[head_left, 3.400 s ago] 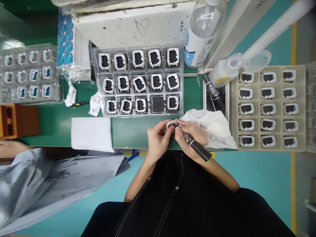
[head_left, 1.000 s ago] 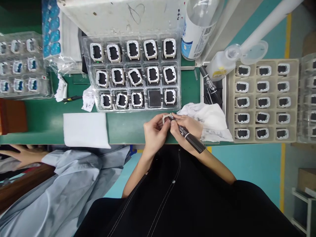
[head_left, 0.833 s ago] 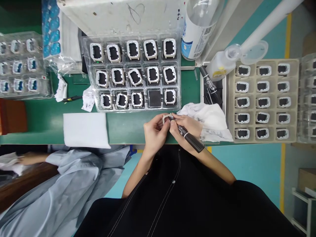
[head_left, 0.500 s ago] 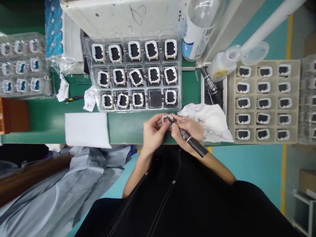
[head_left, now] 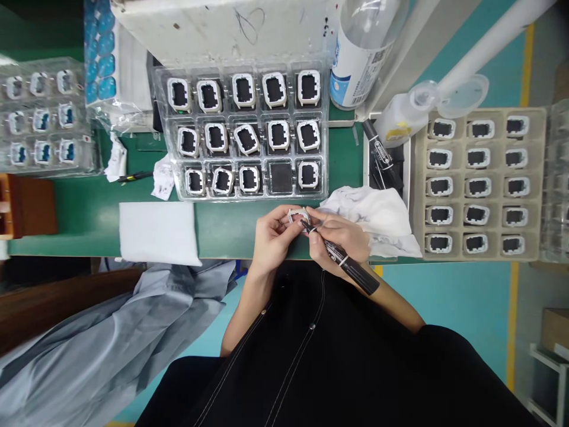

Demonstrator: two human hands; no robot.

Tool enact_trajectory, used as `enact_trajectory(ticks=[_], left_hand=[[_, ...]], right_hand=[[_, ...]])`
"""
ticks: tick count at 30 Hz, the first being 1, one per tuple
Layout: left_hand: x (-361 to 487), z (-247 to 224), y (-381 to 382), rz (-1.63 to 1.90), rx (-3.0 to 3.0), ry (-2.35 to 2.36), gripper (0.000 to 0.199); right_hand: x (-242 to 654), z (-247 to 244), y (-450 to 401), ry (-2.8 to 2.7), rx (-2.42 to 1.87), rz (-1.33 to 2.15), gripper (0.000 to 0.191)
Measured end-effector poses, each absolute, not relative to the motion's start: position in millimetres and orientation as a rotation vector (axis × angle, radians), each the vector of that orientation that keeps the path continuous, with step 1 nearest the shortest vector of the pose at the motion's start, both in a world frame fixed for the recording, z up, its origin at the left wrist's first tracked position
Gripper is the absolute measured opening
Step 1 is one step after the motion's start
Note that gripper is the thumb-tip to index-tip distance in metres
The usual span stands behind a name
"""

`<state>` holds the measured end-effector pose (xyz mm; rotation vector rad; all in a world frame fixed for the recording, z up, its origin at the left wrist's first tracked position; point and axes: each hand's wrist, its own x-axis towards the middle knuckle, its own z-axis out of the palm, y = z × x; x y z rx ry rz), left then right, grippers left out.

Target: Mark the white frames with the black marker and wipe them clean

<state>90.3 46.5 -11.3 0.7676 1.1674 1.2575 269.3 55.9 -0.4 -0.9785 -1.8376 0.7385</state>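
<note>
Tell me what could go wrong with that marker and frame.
The tip of the black marker in the right hand is close to the thumb of the left hand, so a slip might ink it. The white frame is held near the edge of the table; a fumble could drop it.

A black garment (head_left: 377,367) is worn, its cloth plain, dull-surfaced and loosely draped. Down the front, pale stitching (head_left: 291,367) is run in thin parallel lines; a second stitched seam (head_left: 229,370) is seen to the left, slanting likewise. A round silvery stud (head_left: 312,326) is set on the first line; a smaller, warmer-toned stud (head_left: 264,312) is fixed by the second. Forearms (head_left: 246,314), left hand (head_left: 271,240) and right hand (head_left: 344,237) are left bare. Sleeve edges cannot be made out within the dark cloth.
</note>
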Motion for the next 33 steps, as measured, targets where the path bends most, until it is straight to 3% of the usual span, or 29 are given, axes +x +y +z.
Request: enact_trajectory(ticks=[6,22,27,33], left_hand=[[91.3,-4.3,47.9,1.236,0.705,1.193,0.031],[101.2,6.8,51.8,1.187,0.728,1.345,0.034],[101.7,10.7,50.2,1.137,0.793,1.412,0.030],[82.9,18.2,65.8,1.318,1.061,1.735,0.021]], right_hand=[[262.4,-5.6,58.9,-1.796,-0.886,0.686,0.016],[255.5,-11.9,58.6,-1.651,-0.893,0.575,0.023],[255.9,-13.4,55.7,-1.580,-0.948,0.546,0.023],[259.5,-14.8,51.9,-1.433,-0.995,0.573,0.023]])
